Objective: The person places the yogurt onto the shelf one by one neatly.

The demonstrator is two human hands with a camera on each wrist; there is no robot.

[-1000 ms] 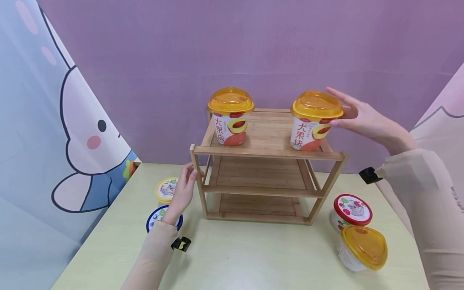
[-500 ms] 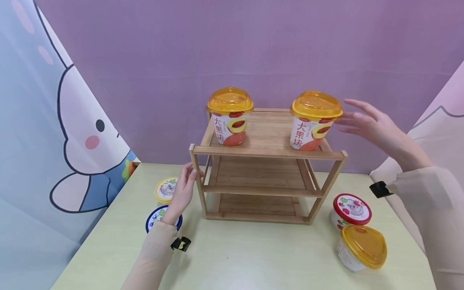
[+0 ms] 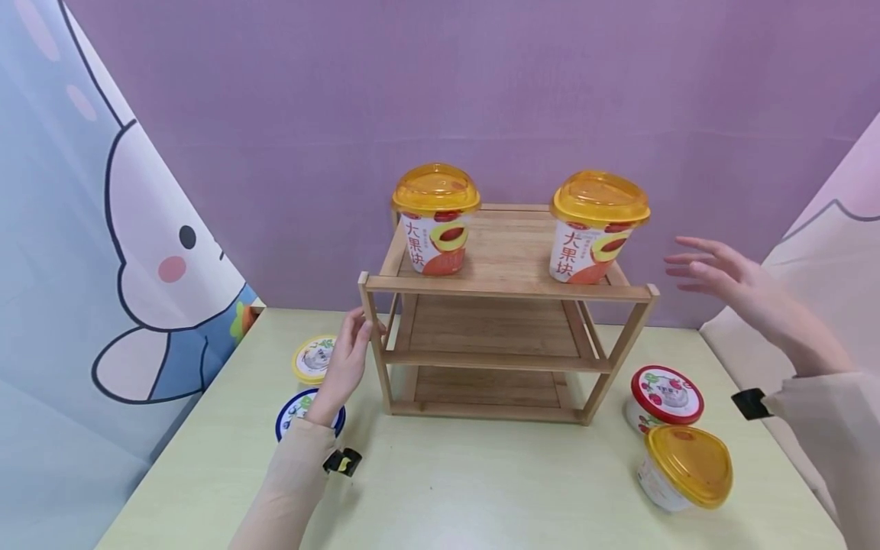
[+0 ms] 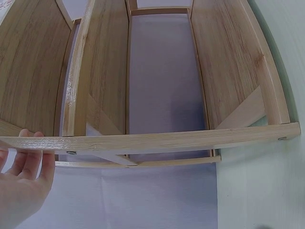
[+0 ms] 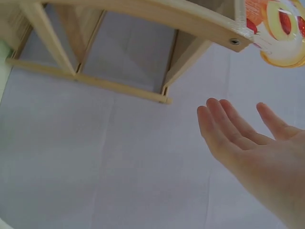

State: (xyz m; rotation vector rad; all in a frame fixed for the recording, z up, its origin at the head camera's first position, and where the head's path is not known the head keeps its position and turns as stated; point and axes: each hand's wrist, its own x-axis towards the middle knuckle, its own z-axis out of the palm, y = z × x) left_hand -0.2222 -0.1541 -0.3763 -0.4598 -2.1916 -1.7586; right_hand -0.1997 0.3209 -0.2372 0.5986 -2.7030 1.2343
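A three-tier wooden shelf rack [image 3: 495,289] stands on the table. My left hand [image 3: 348,359] grips its left front post; in the left wrist view the fingers [image 4: 31,164] pass behind the post and their tips show beyond it. Two yogurt cups with domed orange lids are on the top tier, the left cup [image 3: 438,221] near the left end and the right cup [image 3: 596,229] near the right end. To the right of the rack my right hand [image 3: 752,294] is in the air, fingers extended, apart from the right cup and holding nothing, as the right wrist view [image 5: 252,143] also shows.
Right of the rack, a red-lidded tub [image 3: 665,397] stands behind another orange-lidded cup [image 3: 687,467], which is tilted. On the left are a yellow-lidded tub [image 3: 312,359] and a blue-lidded tub [image 3: 292,412], partly covered by my left arm. A purple cloth [image 3: 309,153] hangs behind.
My right hand has let go of the right cup on the top tier and moved away, right and down. The cups stay in place; my left hand keeps its grip.
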